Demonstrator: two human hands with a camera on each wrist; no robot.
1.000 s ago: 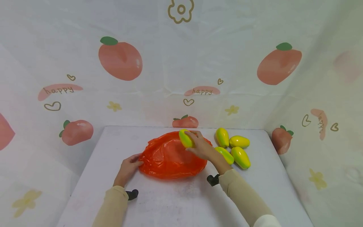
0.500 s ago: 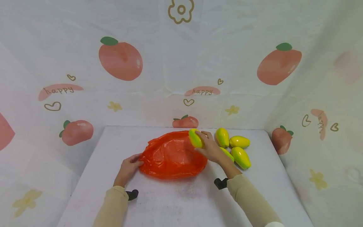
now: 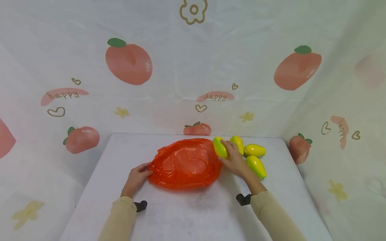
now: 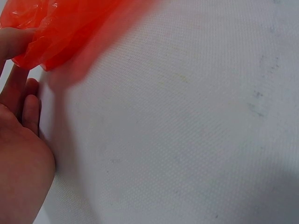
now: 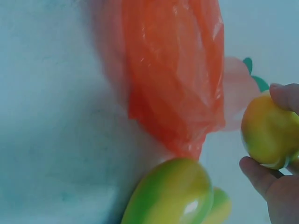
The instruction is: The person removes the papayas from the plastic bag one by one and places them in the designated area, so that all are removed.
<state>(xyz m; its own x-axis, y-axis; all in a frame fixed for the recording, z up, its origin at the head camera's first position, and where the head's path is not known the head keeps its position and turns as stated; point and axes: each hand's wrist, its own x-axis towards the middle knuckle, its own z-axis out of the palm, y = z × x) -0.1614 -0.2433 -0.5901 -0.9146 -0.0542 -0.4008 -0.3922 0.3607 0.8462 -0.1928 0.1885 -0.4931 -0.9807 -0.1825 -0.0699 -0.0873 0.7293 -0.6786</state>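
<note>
A red plastic bag (image 3: 187,164) lies across the middle of the white table. My left hand (image 3: 137,179) pinches the bag's left end between thumb and fingers; in the left wrist view the bag's film (image 4: 60,28) bunches at the fingers. My right hand (image 3: 236,162) grips a yellow-green papaya (image 3: 220,147) just beyond the bag's right end, held above the table. In the right wrist view, thumb and fingers curl round this papaya (image 5: 268,130). The bag's contents, if any, cannot be made out.
Loose papayas lie right of the bag: one at the back (image 3: 238,144), one lying sideways (image 3: 254,150) and one nearer the front (image 3: 257,167). My right hand covers the spot of another. Patterned cloth walls (image 3: 169,73) stand behind and at both sides.
My right hand has moved to the right with the papaya, from over the bag to its right end, next to the other papayas. My left hand stays at the bag's left end.
</note>
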